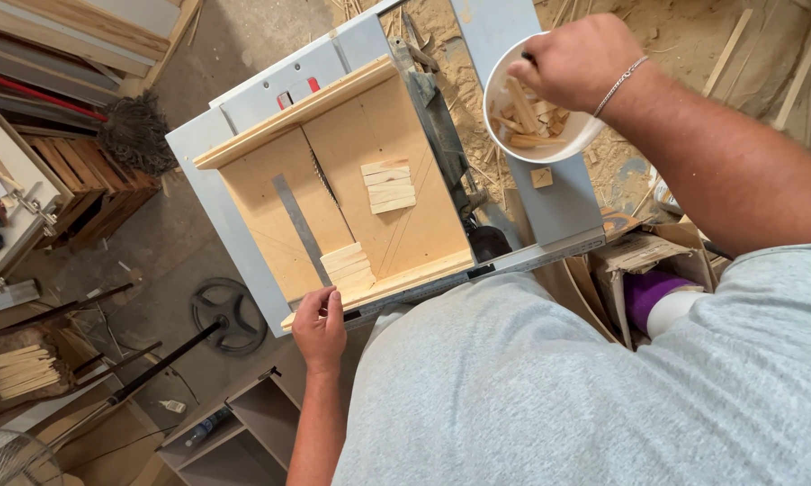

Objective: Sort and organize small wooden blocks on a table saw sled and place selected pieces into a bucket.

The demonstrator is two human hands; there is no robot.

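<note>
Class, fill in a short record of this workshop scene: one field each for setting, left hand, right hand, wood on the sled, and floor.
setting: table saw with a wooden sled
left hand: grips the sled's near edge
right hand: reaches into a white bucket of wood offcuts
wood on the sled: two stacks of cut pieces
floor: sawdust and wood strips

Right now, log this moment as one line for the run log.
left hand: rests on sled near edge | right hand: reaching into white bucket of wood offcuts | cut strips: stacked on sled
</note>
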